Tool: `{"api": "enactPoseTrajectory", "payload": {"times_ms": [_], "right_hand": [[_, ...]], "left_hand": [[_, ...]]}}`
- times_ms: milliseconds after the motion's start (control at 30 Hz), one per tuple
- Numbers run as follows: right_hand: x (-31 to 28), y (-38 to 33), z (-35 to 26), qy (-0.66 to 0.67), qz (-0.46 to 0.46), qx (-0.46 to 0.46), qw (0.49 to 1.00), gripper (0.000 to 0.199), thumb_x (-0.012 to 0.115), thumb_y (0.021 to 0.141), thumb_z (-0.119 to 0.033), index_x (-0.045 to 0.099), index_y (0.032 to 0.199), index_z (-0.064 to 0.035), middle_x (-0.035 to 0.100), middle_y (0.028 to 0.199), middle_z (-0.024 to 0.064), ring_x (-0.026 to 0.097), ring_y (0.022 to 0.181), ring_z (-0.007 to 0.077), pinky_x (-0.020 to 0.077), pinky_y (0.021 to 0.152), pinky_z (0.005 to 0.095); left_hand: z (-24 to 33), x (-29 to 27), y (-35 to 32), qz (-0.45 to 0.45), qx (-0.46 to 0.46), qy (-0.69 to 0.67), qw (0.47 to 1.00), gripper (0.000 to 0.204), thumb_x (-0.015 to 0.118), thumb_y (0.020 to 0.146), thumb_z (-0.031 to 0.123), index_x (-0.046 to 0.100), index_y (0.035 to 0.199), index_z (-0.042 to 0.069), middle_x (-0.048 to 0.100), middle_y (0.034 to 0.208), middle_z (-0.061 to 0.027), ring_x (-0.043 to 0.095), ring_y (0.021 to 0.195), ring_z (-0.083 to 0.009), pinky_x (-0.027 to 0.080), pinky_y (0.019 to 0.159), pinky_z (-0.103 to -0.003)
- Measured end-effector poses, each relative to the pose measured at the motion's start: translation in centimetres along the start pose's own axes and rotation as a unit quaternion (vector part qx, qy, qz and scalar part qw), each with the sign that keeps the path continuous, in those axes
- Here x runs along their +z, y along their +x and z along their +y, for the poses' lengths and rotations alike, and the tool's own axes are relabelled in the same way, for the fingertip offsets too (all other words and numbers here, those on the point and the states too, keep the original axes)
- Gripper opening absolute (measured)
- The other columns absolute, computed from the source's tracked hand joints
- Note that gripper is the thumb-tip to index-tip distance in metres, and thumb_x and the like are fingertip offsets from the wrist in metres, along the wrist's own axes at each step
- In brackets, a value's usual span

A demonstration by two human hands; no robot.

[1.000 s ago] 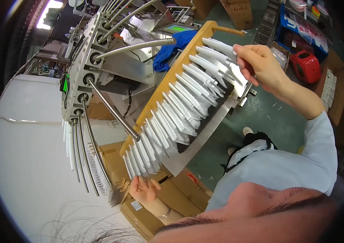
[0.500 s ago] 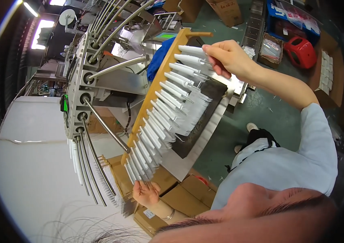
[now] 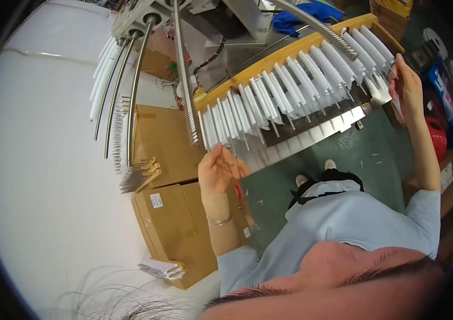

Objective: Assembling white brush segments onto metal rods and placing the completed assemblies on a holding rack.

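A long wooden bar (image 3: 285, 50) lies slantwise in front of me, with a row of thin metal rods in white sleeves (image 3: 296, 85) sticking out toward me. At the row's left end, my left hand (image 3: 220, 168) is closed, its thumb and fingers pinching a bare rod tip. My right hand (image 3: 409, 90) is at the far right end, its fingers closed on the metal tip of the outermost rod. The palm side of the right hand is partly hidden. A long steel rod (image 3: 184, 80) from the machine passes in front of the bar's left end.
The grey machine head (image 3: 146, 18) carries several steel rods, some with white sleeves (image 3: 101, 85). Cardboard boxes (image 3: 176, 229) stand at the left, with bundles of metal pins (image 3: 138, 176) beside them. Beneath the row is a metal table edge (image 3: 312, 138); a red container (image 3: 437, 137) stands at the right.
My view has turned, so the bar runs more level across it and sits farther right. Both hands remain at the ends of the row. The machine's steel rods now overlap the bar more.
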State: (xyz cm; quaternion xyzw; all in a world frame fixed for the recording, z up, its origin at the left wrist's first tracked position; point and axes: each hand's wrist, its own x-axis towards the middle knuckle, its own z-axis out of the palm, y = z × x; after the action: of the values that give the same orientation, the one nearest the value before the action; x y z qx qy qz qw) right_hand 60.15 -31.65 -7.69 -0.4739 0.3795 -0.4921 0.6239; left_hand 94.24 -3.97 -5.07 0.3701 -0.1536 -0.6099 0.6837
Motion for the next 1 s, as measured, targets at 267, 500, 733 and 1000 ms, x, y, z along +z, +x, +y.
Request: {"api": "enactPoseTrajectory", "payload": {"times_ms": [267,500,733,1000], "right_hand": [[-1.9,-4.2,5.0,-0.489,-0.153,-0.369,0.775,0.034,0.046,0.092,-0.031,0.056,0.1,0.0006,0.057,0.097,0.0167,0.056,0.093,0.0297,0.0441,0.083,0.0352],[3.0,-2.2,5.6,-0.614,-0.215,-0.377,0.659,0.039,0.047,0.09,-0.028,0.051,0.114,0.002,0.049,0.122,0.0221,0.033,0.124,0.039,0.0221,0.106,0.0429],[1.1,-1.0,8.3,-0.491,-0.163,-0.332,0.789,0.024,0.055,0.084,-0.011,0.056,0.108,-0.0036,0.055,0.115,0.0125,0.043,0.113,0.033,0.0329,0.098,0.0397],[1.6,-2.0,6.4,-0.452,-0.215,-0.356,0.789,0.014,0.057,0.079,0.004,0.058,0.092,-0.0016,0.056,0.093,0.0101,0.051,0.089,0.0263,0.0399,0.08,0.0315]], "left_hand": [[-10.2,-0.9,-1.0,0.036,0.248,0.517,0.818,0.036,0.047,0.092,0.026,0.058,0.089,-0.008,0.061,0.098,-0.0199,0.056,0.099,-0.0366,0.046,0.084,-0.043],[-11.6,1.6,7.7,0.103,0.306,0.81,0.49,0.051,0.05,0.088,0.021,0.035,0.127,-0.009,0.036,0.132,-0.0247,0.032,0.125,-0.0385,0.024,0.102,-0.05],[-12.2,2.2,6.4,0.132,0.295,0.804,0.499,0.051,0.049,0.089,0.024,0.037,0.125,-0.01,0.042,0.125,-0.0244,0.039,0.117,-0.0381,0.024,0.101,-0.05],[-11.7,1.0,4.2,0.151,0.348,0.766,0.519,0.027,0.052,0.086,0.013,0.054,0.109,-0.001,0.052,0.107,-0.0128,0.045,0.106,-0.0312,0.026,0.098,-0.046]]}}
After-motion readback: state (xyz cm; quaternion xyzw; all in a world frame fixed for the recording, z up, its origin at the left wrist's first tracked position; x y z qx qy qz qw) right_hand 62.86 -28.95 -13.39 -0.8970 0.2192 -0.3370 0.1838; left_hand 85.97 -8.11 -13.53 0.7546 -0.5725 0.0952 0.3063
